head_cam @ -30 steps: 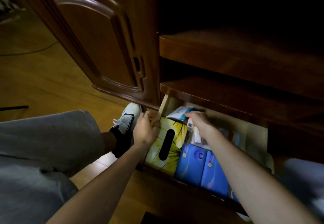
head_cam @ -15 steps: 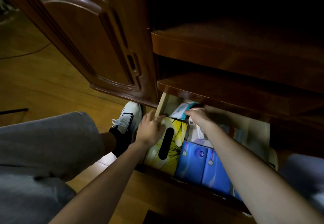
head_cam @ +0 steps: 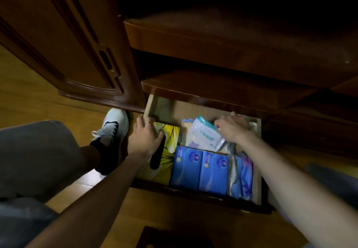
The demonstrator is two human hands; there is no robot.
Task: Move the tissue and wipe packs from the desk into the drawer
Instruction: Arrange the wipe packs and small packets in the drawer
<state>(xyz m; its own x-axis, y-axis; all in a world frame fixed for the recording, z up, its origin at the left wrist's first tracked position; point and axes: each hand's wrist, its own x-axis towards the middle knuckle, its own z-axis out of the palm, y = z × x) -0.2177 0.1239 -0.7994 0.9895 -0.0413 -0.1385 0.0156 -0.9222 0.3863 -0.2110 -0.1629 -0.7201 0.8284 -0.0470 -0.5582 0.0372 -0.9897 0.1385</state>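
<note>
left hand (head_cam: 145, 138) flat, right hand (head_cam: 233, 129) curled

tissue box (head_cam: 170, 147) left in drawer (head_cam: 258, 162), 2 packs (head_cam: 201, 168) right

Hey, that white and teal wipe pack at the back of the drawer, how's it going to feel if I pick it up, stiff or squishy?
The wipe pack looks like soft, crinkled film, so it will probably flex and sag. Its glossy wrap may be a bit slippery. It lies loosely on other packs beside the right hand, so it could slide when nudged.
</note>
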